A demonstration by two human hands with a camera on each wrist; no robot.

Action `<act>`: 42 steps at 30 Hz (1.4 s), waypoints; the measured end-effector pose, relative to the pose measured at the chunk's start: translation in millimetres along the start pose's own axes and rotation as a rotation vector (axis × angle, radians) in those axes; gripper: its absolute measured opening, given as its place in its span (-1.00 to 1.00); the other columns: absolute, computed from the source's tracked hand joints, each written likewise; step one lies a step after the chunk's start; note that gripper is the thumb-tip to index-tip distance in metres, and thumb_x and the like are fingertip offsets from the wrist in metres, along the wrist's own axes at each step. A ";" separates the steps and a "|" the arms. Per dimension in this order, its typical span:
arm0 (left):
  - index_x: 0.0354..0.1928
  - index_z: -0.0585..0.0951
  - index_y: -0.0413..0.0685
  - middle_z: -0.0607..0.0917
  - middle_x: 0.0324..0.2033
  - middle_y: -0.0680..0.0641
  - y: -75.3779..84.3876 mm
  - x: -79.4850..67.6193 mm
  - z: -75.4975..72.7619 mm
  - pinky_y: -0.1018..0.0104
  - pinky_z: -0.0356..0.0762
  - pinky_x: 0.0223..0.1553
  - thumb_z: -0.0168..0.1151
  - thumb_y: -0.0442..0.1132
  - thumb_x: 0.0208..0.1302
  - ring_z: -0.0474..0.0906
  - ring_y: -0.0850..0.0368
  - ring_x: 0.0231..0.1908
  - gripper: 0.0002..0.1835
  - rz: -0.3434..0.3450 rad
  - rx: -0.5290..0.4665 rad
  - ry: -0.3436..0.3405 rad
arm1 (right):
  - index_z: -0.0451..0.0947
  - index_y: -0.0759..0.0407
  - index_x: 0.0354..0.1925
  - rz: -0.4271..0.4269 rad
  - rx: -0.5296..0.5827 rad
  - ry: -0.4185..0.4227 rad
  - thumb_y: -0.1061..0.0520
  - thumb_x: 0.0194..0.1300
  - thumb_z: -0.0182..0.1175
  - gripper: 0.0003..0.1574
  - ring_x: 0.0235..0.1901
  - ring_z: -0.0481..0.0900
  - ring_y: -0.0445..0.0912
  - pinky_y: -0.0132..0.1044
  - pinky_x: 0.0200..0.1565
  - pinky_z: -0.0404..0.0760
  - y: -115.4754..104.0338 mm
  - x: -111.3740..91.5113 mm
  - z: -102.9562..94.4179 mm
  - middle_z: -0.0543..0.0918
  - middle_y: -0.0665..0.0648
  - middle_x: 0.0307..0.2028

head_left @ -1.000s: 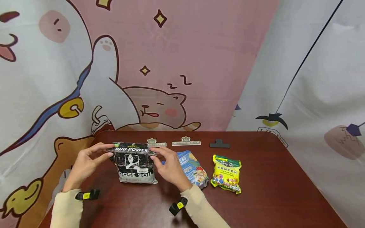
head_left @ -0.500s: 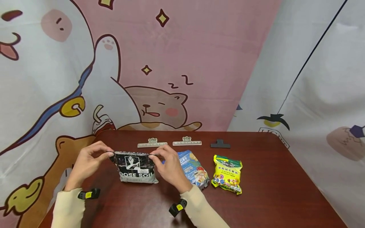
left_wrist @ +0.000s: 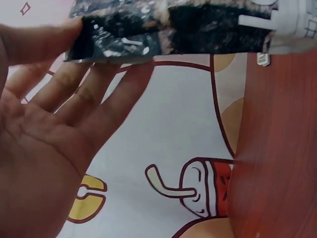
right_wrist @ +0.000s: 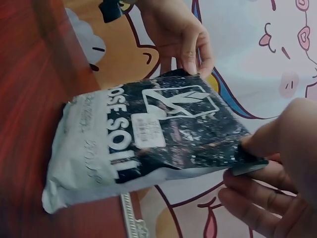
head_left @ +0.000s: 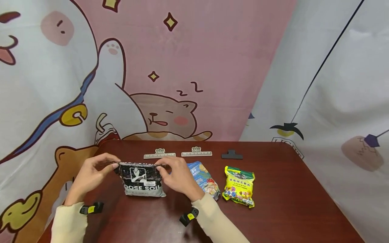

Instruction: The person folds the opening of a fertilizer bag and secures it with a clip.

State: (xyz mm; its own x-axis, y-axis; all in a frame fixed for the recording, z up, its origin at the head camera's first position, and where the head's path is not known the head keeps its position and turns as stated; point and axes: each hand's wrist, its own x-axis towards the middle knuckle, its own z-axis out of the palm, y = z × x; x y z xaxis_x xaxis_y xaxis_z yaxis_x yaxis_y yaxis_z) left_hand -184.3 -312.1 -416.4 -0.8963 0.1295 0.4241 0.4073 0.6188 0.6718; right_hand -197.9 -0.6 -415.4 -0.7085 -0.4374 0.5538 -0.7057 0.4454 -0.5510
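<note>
**While cartoon backdrop (head_left: pixel 228 60) looms over tabletop (head_left: pixel 288 202), soil bag (head_left: pixel 141 186) gets two-handed hold**

As a person's left hand (head_left: pixel 91 176) and right hand (head_left: pixel 178 174) pinch its upper corners, each grip clamped on it, the soil bag is held at the tabletop's left. Right of it lie a blue bag (head_left: pixel 205 176), partly hidden, and a yellow fertilizer bag (head_left: pixel 239 186). Piano-keyboard clips (head_left: pixel 196 153) and a black clip (head_left: pixel 232 155) sit near the far edge.

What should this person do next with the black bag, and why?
Probably free the right hand and reach for the piano-key clip just behind the soil bag, letting the left hand hold its corner. Both hands pinch the top corners, the top edge runs fairly straight between them, and that clip lies unused on the table.
</note>
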 end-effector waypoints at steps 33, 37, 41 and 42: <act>-0.26 0.74 0.27 0.74 -0.35 0.27 47.6 23.5 23.1 0.47 0.57 -0.34 0.49 -0.40 0.18 0.57 0.41 -0.38 -0.71 0.324 0.158 -0.128 | 0.75 -0.08 -0.11 -0.162 -0.401 -0.260 -0.02 0.45 0.27 -0.84 -0.31 0.60 -0.34 -0.55 -0.25 0.55 -31.0 48.5 11.0 0.75 -0.16 -0.21; -0.28 0.72 0.24 0.73 -0.37 0.23 45.8 23.5 24.1 0.52 0.54 -0.32 0.47 -0.45 0.18 0.57 0.40 -0.38 -0.68 0.373 0.101 -0.142 | 0.78 -0.09 -0.14 -0.171 -0.344 -0.249 0.03 0.41 0.29 -0.86 -0.38 0.54 -0.38 -0.53 -0.19 0.53 -29.9 48.0 10.9 0.76 -0.18 -0.24; -0.31 0.73 0.23 0.74 -0.39 0.23 43.2 23.7 24.4 0.53 0.58 -0.30 0.47 -0.48 0.17 0.61 0.41 -0.38 -0.67 0.384 0.055 -0.150 | 0.81 -0.09 -0.19 -0.182 -0.294 -0.212 0.10 0.36 0.30 -0.84 -0.39 0.54 -0.42 -0.50 -0.11 0.53 -27.8 47.1 12.9 0.78 -0.20 -0.27; -0.32 0.74 0.23 0.74 -0.39 0.23 42.7 23.7 24.6 0.53 0.59 -0.30 0.46 -0.48 0.17 0.62 0.42 -0.38 -0.67 0.384 0.047 -0.152 | 0.81 -0.08 -0.21 -0.186 -0.288 -0.200 0.12 0.35 0.30 -0.84 -0.39 0.55 -0.42 -0.50 -0.11 0.53 -27.5 46.5 13.6 0.78 -0.20 -0.28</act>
State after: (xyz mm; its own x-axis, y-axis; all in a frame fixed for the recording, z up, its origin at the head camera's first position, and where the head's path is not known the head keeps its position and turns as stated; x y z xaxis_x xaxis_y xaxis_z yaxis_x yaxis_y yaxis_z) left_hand -192.5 -263.5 -392.5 -0.6979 0.4687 0.5416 0.7118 0.5377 0.4519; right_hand -211.6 -43.8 -383.0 -0.5757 -0.6622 0.4795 -0.8119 0.5325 -0.2394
